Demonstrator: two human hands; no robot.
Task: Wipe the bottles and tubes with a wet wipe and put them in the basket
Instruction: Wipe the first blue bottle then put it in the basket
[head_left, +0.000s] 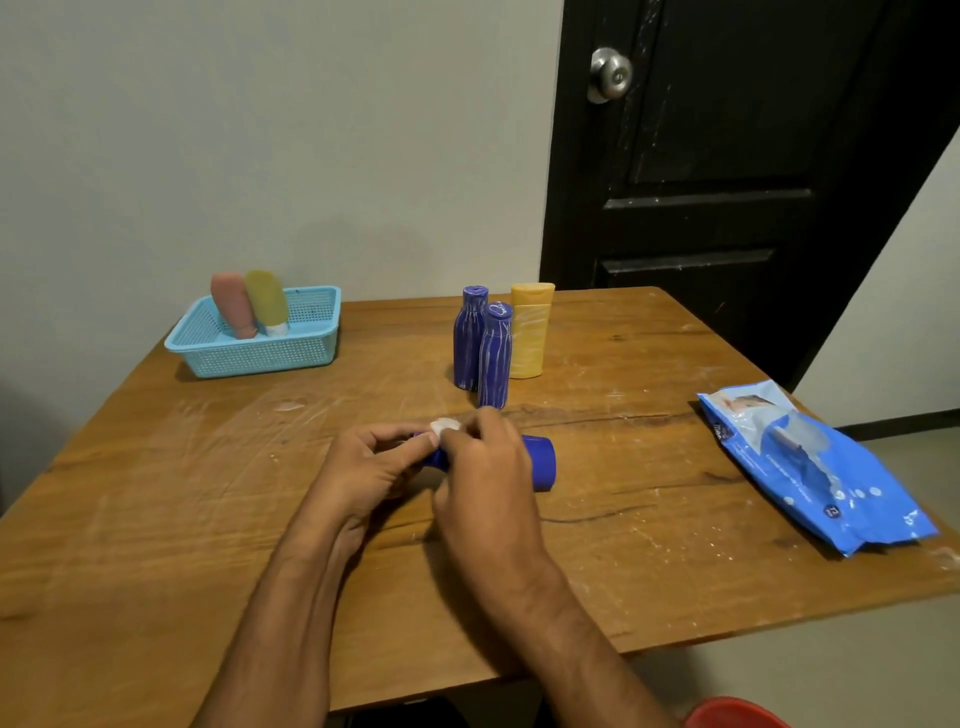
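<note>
Head view: both hands meet over the middle of the wooden surface (156, 467), working on a blue bottle (540, 462) that lies on its side, its flat base pointing right. The left hand (363, 467) has its fingers curled round the bottle's hidden neck end, while the right hand (483, 467) pinches a small wad of wet wipe (445, 426) against the bottle's upper side.

The bottle looks like stiff, light plastic; damp from wiping, it would likely turn slick, so a grip round the body rather than the narrow neck seems safer.

Two streaked blue bottles (480, 348) and a yellow bottle (530, 332) stand upright just behind. The turquoise basket (260, 353) at far left holds a pink tube (231, 304) and a yellow-green tube (266, 299), caps down. The wipe packet (810, 467) lies at right.
</note>
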